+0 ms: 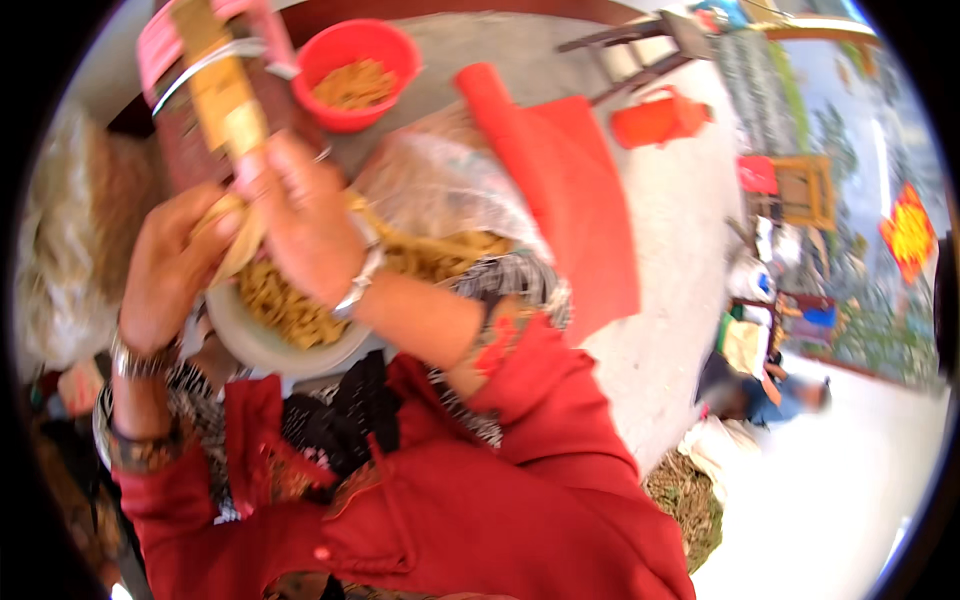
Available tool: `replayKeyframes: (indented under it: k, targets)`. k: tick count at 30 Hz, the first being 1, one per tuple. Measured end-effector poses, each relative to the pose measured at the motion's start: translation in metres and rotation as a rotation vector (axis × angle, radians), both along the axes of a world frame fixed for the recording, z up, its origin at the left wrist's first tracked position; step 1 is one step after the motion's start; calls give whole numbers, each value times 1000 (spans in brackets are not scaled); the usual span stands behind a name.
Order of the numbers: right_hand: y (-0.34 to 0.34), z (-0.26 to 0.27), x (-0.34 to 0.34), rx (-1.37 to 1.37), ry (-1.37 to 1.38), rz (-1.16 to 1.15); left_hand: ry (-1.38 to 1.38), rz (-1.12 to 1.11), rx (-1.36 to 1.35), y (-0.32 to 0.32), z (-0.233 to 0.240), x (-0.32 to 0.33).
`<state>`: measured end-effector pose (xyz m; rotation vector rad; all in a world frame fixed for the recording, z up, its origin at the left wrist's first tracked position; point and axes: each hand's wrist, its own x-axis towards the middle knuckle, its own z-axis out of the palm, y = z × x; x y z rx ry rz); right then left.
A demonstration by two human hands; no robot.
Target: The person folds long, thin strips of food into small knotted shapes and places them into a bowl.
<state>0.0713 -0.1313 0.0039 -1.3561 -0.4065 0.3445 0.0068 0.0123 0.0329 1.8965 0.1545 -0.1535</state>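
Observation:
My left hand (176,255) pinches a thin tan strip (244,244) between thumb and fingers. Beside it, my right hand (311,217) is at the near end of a yellowish wooden board (210,67). Blur hides whether its fingers close on the board or on the strip. A white band (225,56) wraps across the board over a dark reddish wooden surface (274,105). Below both hands sits a pale bowl (292,367) at my lap. Curled tan strips (292,311) fill it, and more strips (442,255) lie to its right.
A red plastic basin (356,34) with tan pieces stands on the floor ahead. Clear plastic sheeting (450,180) and a red sheet (577,195) lie at right. Farther off are a red thermos-like jug (660,118), a wooden chair (652,45) and a seated person (780,401). Plastic-wrapped bundles (67,240) line the left.

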Motion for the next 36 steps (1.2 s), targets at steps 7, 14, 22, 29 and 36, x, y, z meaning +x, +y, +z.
replayKeyframes:
  k: [7, 14, 22, 29, 36]
  targets:
    - [2, 5, 21, -55, -122, 289, -699, 95, 625, -20, 26, 3]
    - [-8, 19, 16, -65, -247, 295, -338, 156, -6, 2, 4, -4]
    - [-11, 25, 17, 44, -351, 328, -222, 180, -824, -6, 11, -4]
    - [-16, 26, 19, 76, -326, 388, -199, 48, -599, -1, 13, -15]
    - [-25, 27, 18, 112, -278, 293, -578, 63, -59, -39, 41, 3]
